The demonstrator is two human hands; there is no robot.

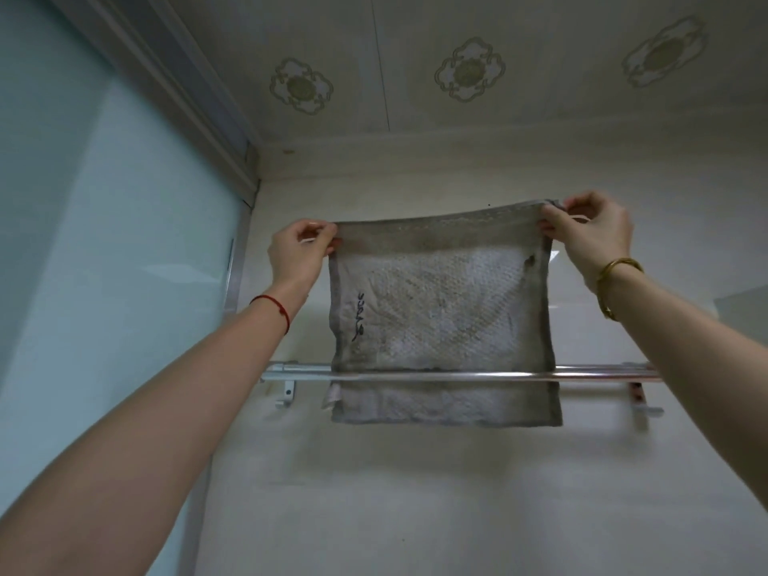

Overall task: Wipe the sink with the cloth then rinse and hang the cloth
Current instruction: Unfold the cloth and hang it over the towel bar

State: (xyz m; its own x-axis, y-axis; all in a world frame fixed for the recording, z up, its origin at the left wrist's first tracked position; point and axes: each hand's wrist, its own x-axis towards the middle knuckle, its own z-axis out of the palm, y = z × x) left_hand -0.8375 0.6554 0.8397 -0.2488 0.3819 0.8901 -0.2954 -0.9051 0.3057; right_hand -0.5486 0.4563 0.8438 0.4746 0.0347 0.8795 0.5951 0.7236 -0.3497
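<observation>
Two rails cross the cloth by glass.

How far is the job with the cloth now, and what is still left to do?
The sink is not in view, so wiping and rinsing cannot be checked. In hand: the left hand and right hand pinch the top corners of the cloth, spread behind the front bar of the towel rail. Left: lower it over the rail and let go.

Light was dim and soft, a bit grey. Pale shine showed on glass panel at left (small bright streak too). Faint shadow lay on wall under cloth. Edges bent outward. Picture looked slightly fuzzy.
</observation>
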